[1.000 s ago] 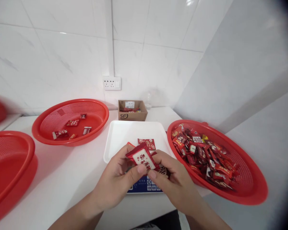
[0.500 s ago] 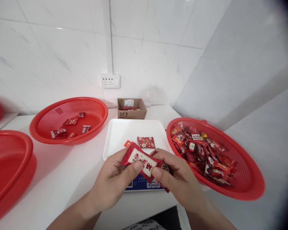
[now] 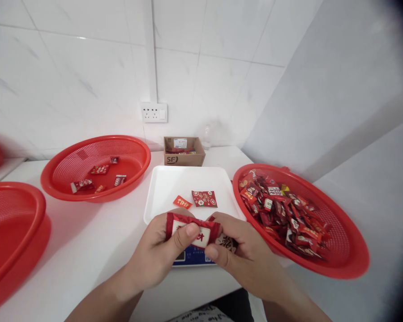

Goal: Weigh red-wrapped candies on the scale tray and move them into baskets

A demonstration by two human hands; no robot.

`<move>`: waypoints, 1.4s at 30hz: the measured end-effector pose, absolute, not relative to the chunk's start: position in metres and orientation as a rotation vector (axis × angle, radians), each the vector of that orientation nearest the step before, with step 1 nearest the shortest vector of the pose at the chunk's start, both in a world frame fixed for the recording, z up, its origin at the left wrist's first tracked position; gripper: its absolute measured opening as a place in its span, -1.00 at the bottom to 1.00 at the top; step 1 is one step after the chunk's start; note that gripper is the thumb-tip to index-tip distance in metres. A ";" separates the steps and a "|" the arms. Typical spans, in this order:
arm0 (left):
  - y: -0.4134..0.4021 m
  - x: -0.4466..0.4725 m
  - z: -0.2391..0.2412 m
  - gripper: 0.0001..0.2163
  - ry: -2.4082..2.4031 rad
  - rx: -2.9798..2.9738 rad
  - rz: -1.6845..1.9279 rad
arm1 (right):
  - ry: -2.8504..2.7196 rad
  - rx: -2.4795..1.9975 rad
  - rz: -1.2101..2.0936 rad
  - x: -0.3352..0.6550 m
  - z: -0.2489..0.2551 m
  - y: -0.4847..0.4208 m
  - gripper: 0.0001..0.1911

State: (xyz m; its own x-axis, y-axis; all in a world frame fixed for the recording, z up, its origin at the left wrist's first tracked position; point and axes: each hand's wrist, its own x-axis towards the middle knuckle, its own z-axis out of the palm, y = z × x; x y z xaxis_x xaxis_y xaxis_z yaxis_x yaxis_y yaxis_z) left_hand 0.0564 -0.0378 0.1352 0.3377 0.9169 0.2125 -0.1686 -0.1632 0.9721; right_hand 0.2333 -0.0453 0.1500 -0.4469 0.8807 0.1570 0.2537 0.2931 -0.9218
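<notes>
My left hand point(image 3: 156, 257) and my right hand point(image 3: 246, 257) both pinch one red snack packet point(image 3: 192, 228) with a white label, held flat over the near edge of a white tray point(image 3: 169, 183). A second red packet point(image 3: 227, 242) sits under my right fingers. The tray stands on a scale with a blue front panel point(image 3: 192, 258). On the tray lie a red packet point(image 3: 204, 198) and a small orange-red packet point(image 3: 182, 202).
A red mesh basket point(image 3: 342, 264) at the right is full of several red packets. Another red basket point(image 3: 134, 147) at the back left holds several packets. A third red basket point(image 3: 16, 210) is at the far left. A cardboard box point(image 3: 184, 152) stands by the tiled wall.
The packet in my hands has turned from tilted up to flat and dropped lower, toward me. The small orange-red packet on the tray has come into full view.
</notes>
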 end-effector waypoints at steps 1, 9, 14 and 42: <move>-0.038 0.057 0.135 -0.70 0.748 1.391 1.137 | -1.887 -1.016 1.143 0.233 0.150 -0.046 -0.70; -0.038 0.059 0.136 -0.70 0.700 1.436 1.083 | -1.913 -0.956 1.006 0.233 0.150 -0.045 -0.73; -0.039 0.058 0.137 -0.78 0.785 1.341 1.123 | -1.916 -0.995 0.980 0.235 0.149 -0.046 -0.72; -0.020 0.044 0.130 -0.81 1.261 1.578 1.412 | -2.031 -1.555 0.642 0.258 0.109 -0.009 -0.68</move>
